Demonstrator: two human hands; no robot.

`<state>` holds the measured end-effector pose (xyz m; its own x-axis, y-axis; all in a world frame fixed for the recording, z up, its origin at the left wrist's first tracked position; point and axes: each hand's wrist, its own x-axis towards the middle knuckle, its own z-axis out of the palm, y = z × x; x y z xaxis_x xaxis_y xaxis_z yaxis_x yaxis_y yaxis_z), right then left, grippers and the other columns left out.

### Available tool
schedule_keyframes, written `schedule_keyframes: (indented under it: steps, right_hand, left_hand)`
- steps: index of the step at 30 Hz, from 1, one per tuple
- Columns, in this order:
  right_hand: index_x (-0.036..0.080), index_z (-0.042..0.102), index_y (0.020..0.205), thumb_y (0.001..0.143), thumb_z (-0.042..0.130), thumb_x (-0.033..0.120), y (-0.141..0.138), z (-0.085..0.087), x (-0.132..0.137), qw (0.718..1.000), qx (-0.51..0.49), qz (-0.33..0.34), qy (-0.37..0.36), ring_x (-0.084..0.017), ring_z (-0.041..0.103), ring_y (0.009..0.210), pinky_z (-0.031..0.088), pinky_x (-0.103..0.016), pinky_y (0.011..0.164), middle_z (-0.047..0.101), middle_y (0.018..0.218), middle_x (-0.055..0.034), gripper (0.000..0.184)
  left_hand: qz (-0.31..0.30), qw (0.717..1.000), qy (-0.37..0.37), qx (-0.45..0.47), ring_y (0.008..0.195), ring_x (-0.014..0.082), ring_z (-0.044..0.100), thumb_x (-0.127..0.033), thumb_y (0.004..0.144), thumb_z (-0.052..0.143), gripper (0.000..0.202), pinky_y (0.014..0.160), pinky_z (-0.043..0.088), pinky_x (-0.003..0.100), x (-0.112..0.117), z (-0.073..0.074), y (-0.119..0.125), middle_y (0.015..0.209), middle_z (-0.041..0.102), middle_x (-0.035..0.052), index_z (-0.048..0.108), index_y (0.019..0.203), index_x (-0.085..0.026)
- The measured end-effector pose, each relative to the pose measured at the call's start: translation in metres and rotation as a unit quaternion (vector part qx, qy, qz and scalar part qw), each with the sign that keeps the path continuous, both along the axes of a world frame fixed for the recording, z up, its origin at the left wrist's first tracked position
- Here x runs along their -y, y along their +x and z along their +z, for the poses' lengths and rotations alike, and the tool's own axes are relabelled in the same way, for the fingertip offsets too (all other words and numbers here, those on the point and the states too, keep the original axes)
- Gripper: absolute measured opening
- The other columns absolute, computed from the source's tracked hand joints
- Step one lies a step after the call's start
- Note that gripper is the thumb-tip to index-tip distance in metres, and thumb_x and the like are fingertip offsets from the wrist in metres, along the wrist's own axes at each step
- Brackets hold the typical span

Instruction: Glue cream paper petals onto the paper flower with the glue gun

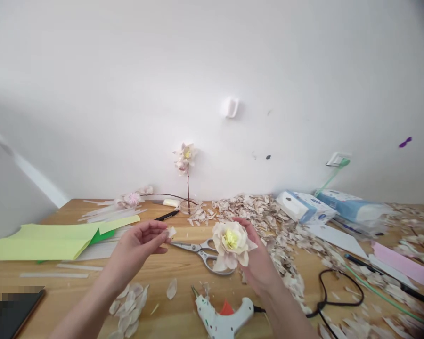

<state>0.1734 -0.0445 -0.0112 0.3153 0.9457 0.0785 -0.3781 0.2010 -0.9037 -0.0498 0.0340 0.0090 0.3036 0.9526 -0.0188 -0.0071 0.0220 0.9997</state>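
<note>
My right hand (252, 252) is closed round a handmade flower (232, 241) with pale petals and a yellow centre, held above the table. Between the thumb and fingers of my left hand (146, 240) is a small whitish petal (171, 232), pinched to the left of the flower. Silver scissors (194, 246) lie on the wood below and between both hands, partly covered by the flower. Nearer to me rests a white glue gun (222, 316) with a red trigger. A small heap of loose petals (130, 306) lies below my left wrist, with a single petal (171, 288) beside it.
A finished flower on a stem (188, 174) stands upright by the wall. Dried petals (257, 212) spread across the right side, near tissue packs (305, 206) and a black cable (325, 301). Yellow-green paper (56, 240) and clear glue sticks (102, 213) lie left.
</note>
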Motion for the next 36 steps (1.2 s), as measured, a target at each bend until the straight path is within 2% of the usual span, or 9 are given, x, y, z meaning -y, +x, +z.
schedule_keyframes:
  steps: [3, 7, 14, 20, 23, 29, 36]
  right_hand:
    - [0.028, 0.043, 0.105, 0.049, 0.083, 0.011, -0.002, 0.002, 0.001, 1.000, 0.018, -0.016, 0.018, -0.018, 0.064, 0.070, 0.049, -0.026, 0.058, 0.065, 0.079, 0.0048, 0.070]
    - [0.028, 0.040, 0.105, 0.047, 0.085, 0.015, -0.001, 0.001, 0.002, 0.999, 0.042, -0.009, 0.025, -0.020, 0.065, 0.073, 0.051, -0.029, 0.061, 0.066, 0.082, 0.0032, 0.075]
    - [0.029, 0.040, 0.106, 0.054, 0.083, 0.019, 0.003, -0.002, 0.004, 0.997, 0.071, -0.031, 0.012, -0.018, 0.064, 0.073, 0.050, -0.028, 0.061, 0.062, 0.082, 0.0034, 0.068]
    - [0.029, 0.038, 0.105, 0.055, 0.083, 0.016, 0.004, -0.011, 0.002, 0.998, 0.046, 0.046, 0.012, -0.014, 0.061, 0.054, 0.046, -0.022, 0.050, 0.063, 0.064, 0.0085, 0.068]
    - [0.028, 0.039, 0.105, 0.052, 0.084, 0.013, 0.006, -0.014, 0.002, 0.995, 0.051, 0.080, 0.009, -0.012, 0.060, 0.052, 0.046, -0.020, 0.050, 0.066, 0.064, 0.0085, 0.071]
    - [0.026, 0.042, 0.103, 0.057, 0.084, 0.024, 0.008, -0.010, 0.008, 0.986, 0.050, 0.162, -0.005, -0.009, 0.059, 0.050, 0.043, -0.017, 0.047, 0.067, 0.060, 0.0079, 0.062]
    - [0.025, 0.046, 0.099, 0.058, 0.083, 0.026, 0.004, -0.013, 0.008, 0.980, 0.045, 0.192, -0.027, -0.009, 0.057, 0.045, 0.042, -0.017, 0.045, 0.063, 0.053, 0.0097, 0.055]
  left_hand:
    - [-0.017, 1.000, -0.002, 0.011, 0.078, 0.0177, 0.065, -0.036, 0.064, 0.073, 0.032, 0.063, 0.055, 0.026, 0.005, 0.004, 0.014, 0.077, 0.068, 0.0029, 0.063, 0.087, -0.017]
    - [-0.019, 0.999, 0.002, 0.030, 0.076, 0.0176, 0.064, -0.036, 0.064, 0.072, 0.032, 0.061, 0.055, 0.026, 0.013, 0.008, 0.027, 0.076, 0.068, 0.0034, 0.063, 0.088, -0.016]
    - [0.011, 0.999, 0.021, 0.033, 0.075, 0.0175, 0.062, -0.037, 0.062, 0.073, 0.035, 0.058, 0.053, 0.026, 0.021, 0.009, 0.031, 0.075, 0.066, 0.0026, 0.064, 0.089, -0.018]
    - [0.004, 0.999, 0.020, 0.037, 0.071, 0.0155, 0.061, -0.035, 0.064, 0.073, 0.041, 0.060, 0.053, 0.026, 0.021, 0.012, 0.028, 0.072, 0.064, 0.0002, 0.058, 0.098, -0.018]
    - [-0.011, 0.999, 0.021, 0.037, 0.070, 0.0151, 0.061, -0.033, 0.065, 0.072, 0.041, 0.061, 0.053, 0.027, 0.022, 0.012, 0.028, 0.073, 0.065, 0.0005, 0.056, 0.100, -0.018]
    - [-0.102, 0.994, 0.000, 0.028, 0.070, 0.0153, 0.061, -0.027, 0.066, 0.070, 0.044, 0.067, 0.055, 0.033, 0.023, 0.011, 0.027, 0.078, 0.066, 0.0016, 0.054, 0.107, -0.018]
    - [-0.122, 0.993, 0.003, -0.007, 0.072, 0.0173, 0.063, -0.028, 0.068, 0.068, 0.047, 0.066, 0.054, 0.034, 0.023, 0.011, 0.025, 0.081, 0.067, 0.0025, 0.051, 0.111, -0.019]
